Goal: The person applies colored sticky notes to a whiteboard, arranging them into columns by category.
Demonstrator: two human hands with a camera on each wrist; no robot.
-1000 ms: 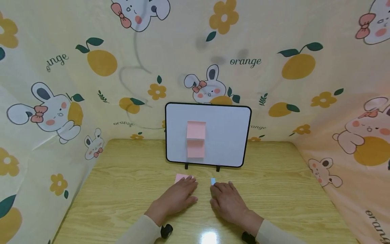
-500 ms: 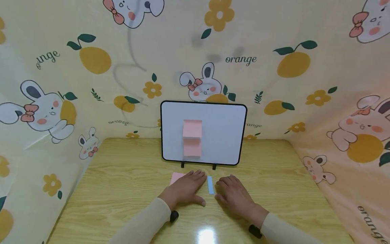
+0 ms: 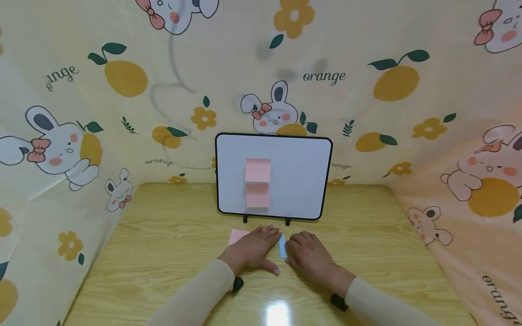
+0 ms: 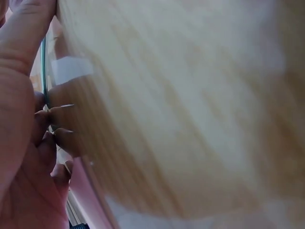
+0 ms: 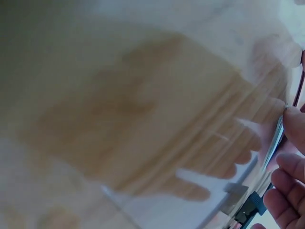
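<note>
Beyond blue strip (image 3: 282, 247), whiteboard (image 3: 299, 176), pink notes (image 3: 258, 170)

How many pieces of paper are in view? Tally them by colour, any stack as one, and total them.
Pink: 3 (upper pink square and lower pink square on the whiteboard; pink sheet partly hidden by the left hand)
Blue: 1 (blue strip between the hands)
Total: 4

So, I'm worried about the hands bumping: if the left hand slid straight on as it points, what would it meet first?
The left hand would probably meet the blue strip first, near its far end; whether they already touch is unclear.
</note>
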